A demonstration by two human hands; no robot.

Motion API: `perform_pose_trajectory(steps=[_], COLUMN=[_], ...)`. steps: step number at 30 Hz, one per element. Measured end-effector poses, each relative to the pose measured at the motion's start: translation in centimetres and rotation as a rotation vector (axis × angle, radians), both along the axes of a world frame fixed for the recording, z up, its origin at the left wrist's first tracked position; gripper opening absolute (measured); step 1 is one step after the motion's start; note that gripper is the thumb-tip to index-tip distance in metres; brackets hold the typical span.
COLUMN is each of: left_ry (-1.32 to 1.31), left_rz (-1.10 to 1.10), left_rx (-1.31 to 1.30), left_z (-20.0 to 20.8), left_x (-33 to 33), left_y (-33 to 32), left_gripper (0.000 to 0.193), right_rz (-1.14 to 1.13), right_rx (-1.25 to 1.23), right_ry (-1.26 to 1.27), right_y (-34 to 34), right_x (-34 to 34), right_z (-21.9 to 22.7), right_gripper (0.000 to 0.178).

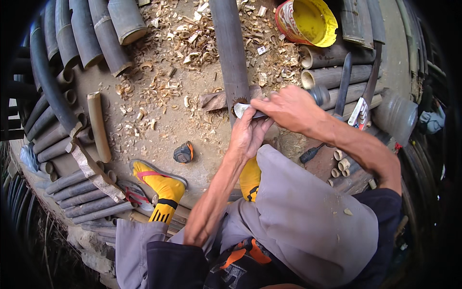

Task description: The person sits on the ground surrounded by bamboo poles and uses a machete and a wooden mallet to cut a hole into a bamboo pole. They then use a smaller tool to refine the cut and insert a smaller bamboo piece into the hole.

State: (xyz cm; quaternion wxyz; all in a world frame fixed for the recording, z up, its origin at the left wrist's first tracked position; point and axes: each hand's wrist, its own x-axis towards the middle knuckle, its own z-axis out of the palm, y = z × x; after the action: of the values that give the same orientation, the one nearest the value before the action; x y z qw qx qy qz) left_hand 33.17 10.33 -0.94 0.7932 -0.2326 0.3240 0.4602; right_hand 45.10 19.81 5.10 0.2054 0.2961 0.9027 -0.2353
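A thick dark bamboo pole (230,43) lies lengthwise in front of me, its near end showing a rough brown cut edge. Beside that end is a pale, shiny, blade-like piece (242,110), held between my hands. My left hand (248,134) pinches it from below, thumb along its side. From the right, my right hand (290,110) is closed over the piece's other end, and its grip hides the rest. A brown scrap (212,101) lies under the pole's near end. I cannot tell whether the shiny piece touches the bamboo.
Wood shavings (185,36) cover the ground. A yellow-rimmed bucket (293,29), cut bamboo (337,77), a long dark blade (343,84) and a clear plastic container (394,115) are at right. An orange-black tape measure (184,152) lies left of my hands; bamboo tubes (96,207) line the left.
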Motion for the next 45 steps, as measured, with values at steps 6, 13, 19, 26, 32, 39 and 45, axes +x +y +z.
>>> perform_pose_trajectory(steps=[6, 13, 19, 26, 32, 39, 45], left_ry=[-0.278, 0.194, 1.322, 1.153, 1.524, 1.74, 1.763], left_rz=[0.253, -0.337, -1.001, -0.946, -1.036, -1.664, -1.644], left_rx=[0.124, 0.282, 0.614, 0.412, 0.448, 1.078, 1.986], left_z=[0.4, 2.5, 3.0, 1.0, -0.2, 4.5, 3.8], left_x=[1.4, 2.3, -6.5, -9.7, -15.1, -17.8, -15.3], left_y=[-1.7, -5.4, -2.6, -11.8, -8.4, 7.3, 16.4], left_gripper=[0.053, 0.056, 0.043, 0.039, 0.031, 0.018, 0.006], right_rz=[0.174, -0.854, -0.089, 0.29, 0.019, -0.514, -1.073], right_rx=[-0.099, -0.484, 0.247, -0.319, -0.593, -0.361, -0.194], right_ry=[0.026, 0.529, 0.38, 0.48, 0.511, 0.784, 0.982], right_y=[2.9, -3.4, -2.1, -7.6, -4.4, -3.5, -3.6], right_x=[-1.2, 2.0, -1.5, -6.3, -10.9, -10.1, -11.8], right_z=[-1.9, 1.7, 8.0, -3.9, -5.2, -4.6, -4.0], right_gripper=[0.015, 0.05, 0.041, 0.013, 0.016, 0.035, 0.045])
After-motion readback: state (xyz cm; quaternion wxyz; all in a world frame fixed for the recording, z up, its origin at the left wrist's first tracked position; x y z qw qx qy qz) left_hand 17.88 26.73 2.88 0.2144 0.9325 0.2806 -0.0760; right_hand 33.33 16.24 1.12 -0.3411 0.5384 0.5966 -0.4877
